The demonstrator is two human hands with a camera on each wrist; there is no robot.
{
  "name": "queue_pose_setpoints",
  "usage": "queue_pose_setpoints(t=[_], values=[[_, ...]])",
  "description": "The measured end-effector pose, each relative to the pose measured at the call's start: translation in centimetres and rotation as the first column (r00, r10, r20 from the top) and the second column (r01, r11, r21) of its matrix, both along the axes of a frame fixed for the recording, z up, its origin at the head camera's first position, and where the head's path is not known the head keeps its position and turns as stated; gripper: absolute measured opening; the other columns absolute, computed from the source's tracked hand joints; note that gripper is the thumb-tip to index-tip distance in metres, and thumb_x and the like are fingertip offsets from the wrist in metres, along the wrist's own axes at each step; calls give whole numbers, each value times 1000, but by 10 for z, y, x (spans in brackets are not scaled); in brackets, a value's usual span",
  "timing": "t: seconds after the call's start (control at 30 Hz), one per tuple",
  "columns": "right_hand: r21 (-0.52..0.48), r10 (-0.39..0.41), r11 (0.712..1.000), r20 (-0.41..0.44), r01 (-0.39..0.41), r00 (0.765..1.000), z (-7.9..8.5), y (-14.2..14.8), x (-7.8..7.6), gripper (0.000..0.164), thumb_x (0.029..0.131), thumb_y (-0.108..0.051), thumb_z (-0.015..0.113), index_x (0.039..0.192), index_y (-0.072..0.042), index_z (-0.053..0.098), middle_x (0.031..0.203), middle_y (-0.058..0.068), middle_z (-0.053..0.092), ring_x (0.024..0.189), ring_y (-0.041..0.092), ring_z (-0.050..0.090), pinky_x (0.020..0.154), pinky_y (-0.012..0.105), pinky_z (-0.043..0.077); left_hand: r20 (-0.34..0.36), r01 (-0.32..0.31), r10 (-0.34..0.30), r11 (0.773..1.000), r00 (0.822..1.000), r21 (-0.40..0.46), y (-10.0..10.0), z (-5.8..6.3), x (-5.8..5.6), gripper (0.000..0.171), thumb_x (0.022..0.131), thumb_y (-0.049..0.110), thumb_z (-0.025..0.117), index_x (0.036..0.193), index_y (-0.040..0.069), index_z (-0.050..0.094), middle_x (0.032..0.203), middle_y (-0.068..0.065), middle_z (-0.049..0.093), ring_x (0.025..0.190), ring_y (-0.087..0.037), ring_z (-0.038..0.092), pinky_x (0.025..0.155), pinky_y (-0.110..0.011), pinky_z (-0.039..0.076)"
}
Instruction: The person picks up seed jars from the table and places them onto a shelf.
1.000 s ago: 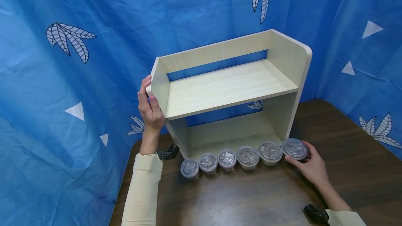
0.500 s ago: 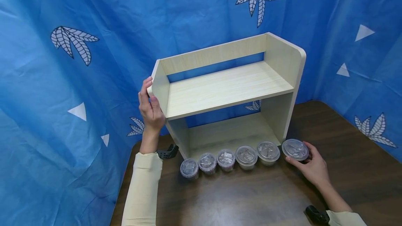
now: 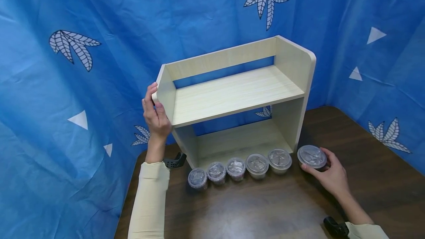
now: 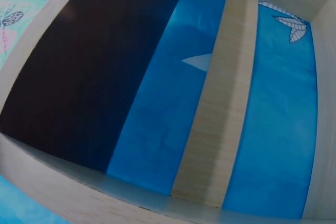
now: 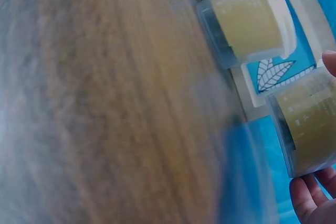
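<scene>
A pale wooden two-tier shelf stands on the dark wooden table. My left hand grips the front edge of its left side panel, fingertips along the outside and thumb at the front. In the left wrist view only the shelf's panels show, not the hand. My right hand holds a round, clear-lidded plastic tub between thumb and fingers, right of the shelf's front corner. The right wrist view shows yellowish contents inside this tub, with fingers around its side.
Several lidded tubs line the shelf's front: large ones on the right, smaller ones on the left. Bare table lies before them. A blue patterned curtain hangs behind and to both sides.
My right hand has drawn its tub slightly rightward, widening the gap to the neighbouring tub. The left hand keeps its place on the shelf. The head view has shifted a little.
</scene>
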State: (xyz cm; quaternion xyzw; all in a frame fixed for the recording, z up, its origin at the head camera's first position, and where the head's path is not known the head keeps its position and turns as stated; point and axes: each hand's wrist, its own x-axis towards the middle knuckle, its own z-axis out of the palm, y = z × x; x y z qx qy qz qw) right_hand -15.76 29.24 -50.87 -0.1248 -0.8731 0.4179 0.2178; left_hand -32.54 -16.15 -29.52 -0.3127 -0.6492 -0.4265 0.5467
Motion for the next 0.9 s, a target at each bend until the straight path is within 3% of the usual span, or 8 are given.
queue_pose_setpoints(t=[0.33,0.73,0.9], values=[[3,-8,1000,-60,8,998,17,-4,5,89,76,-29,86,144,5,39,127,32,50,100,39,53,65,9,34,-11,-4,4,1000,1000,3,1,0,1,52,104,42,39,132,0,49,141,-11,53,120,-28,49,91,-38,48],[-24,-6,1000,-83,4,997,38,-6,11,85,80,-30,82,144,3,37,130,30,47,109,45,50,70,7,33,-18,1,-1,1000,1000,8,1,2,3,50,104,40,40,132,1,49,141,-12,53,121,-28,48,93,-40,49],[-47,-31,999,-68,28,997,48,-8,13,84,82,-32,80,145,3,36,132,30,46,113,45,48,75,12,36,-21,-3,3,1000,1000,8,2,1,2,45,104,36,41,132,2,49,141,-11,53,122,-27,49,93,-41,50]])
